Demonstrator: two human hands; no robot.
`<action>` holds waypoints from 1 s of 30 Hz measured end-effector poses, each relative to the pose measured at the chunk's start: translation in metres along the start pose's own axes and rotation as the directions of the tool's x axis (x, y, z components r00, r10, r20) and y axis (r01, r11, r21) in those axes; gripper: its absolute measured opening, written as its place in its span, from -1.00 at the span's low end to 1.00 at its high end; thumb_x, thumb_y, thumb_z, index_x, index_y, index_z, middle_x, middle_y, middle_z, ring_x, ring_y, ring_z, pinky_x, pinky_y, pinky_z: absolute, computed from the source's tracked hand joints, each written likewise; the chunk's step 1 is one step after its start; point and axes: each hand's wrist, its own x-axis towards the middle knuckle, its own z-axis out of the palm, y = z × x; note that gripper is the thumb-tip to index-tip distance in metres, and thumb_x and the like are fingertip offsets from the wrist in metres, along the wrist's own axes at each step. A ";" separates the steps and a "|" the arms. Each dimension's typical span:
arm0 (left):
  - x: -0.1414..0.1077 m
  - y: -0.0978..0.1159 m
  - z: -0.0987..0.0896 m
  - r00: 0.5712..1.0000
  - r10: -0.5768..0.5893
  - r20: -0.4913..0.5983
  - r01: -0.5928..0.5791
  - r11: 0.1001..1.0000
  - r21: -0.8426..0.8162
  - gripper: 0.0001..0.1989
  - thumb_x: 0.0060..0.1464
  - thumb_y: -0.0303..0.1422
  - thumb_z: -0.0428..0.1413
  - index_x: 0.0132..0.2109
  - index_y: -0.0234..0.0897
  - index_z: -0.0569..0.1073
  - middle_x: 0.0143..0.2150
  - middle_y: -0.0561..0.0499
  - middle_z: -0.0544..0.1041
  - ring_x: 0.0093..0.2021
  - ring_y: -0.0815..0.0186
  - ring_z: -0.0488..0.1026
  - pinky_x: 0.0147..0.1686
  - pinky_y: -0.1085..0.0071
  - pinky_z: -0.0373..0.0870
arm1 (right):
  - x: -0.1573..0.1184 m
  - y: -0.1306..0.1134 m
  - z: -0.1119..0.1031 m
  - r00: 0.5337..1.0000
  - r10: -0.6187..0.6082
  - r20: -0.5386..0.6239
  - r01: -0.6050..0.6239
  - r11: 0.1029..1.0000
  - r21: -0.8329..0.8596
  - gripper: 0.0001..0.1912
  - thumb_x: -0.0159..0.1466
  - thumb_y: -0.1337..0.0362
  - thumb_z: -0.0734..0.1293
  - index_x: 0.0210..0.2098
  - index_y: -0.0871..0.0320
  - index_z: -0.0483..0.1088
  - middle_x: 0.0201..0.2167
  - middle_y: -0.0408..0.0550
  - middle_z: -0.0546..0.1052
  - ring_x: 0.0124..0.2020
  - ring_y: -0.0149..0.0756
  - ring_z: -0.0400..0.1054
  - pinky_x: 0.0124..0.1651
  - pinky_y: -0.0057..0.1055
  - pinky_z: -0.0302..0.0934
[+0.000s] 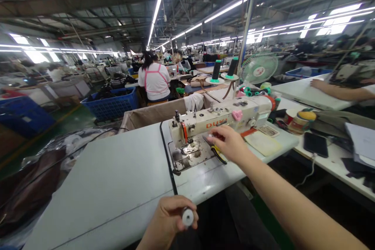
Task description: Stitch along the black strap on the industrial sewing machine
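At the table's front edge my left hand is closed, pinching a small round silver bobbin with its pale end facing me. My right hand reaches over the bed of a white sewing machine, thumb and fingers pinched together. A whitish speck shows at those fingertips, too small to name. Just beneath them lies a pair of snips with yellow and black handles; I cannot tell whether the hand touches it. A black strip runs across the table left of the needle area.
Thread cones stand behind the machine, near a green fan. A phone and a tin lie to the right. A blue crate and a seated person are ahead. Another person's arm rests at right.
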 end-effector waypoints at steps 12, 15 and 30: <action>-0.002 -0.015 -0.005 0.957 -0.240 -0.165 0.237 0.971 -0.033 -0.41 -0.09 0.07 0.48 -0.10 -0.35 0.75 -0.25 -0.23 0.69 -0.33 0.26 0.53 -0.31 0.39 0.34 | 0.098 0.053 -0.033 0.990 -0.085 -0.116 0.051 0.961 -0.272 -0.68 0.38 0.38 0.31 0.00 0.16 0.67 -0.05 0.14 0.69 -0.02 -0.05 0.53 0.11 -0.16 0.37; 0.001 -0.021 -0.009 0.947 -0.261 -0.188 0.248 0.965 -0.086 -0.42 -0.03 0.07 0.46 -0.08 -0.37 0.74 -0.24 -0.25 0.68 -0.32 0.27 0.52 -0.33 0.40 0.31 | 0.105 0.054 -0.032 0.988 -0.138 -0.068 0.109 0.941 -0.320 -0.68 0.39 0.40 0.30 0.01 0.20 0.67 -0.05 0.17 0.69 0.00 -0.06 0.54 0.12 -0.20 0.37; 0.017 -0.048 -0.033 0.931 -0.361 -0.057 0.346 0.920 -0.182 -0.44 -0.09 -0.05 0.53 -0.03 -0.35 0.73 -0.16 -0.23 0.68 -0.26 0.26 0.54 -0.24 0.40 0.31 | 0.106 0.056 -0.030 0.957 -0.261 0.128 0.291 0.828 -0.480 -0.65 0.34 0.49 0.31 -0.01 0.21 0.69 -0.09 0.15 0.71 -0.03 -0.08 0.55 0.10 -0.29 0.37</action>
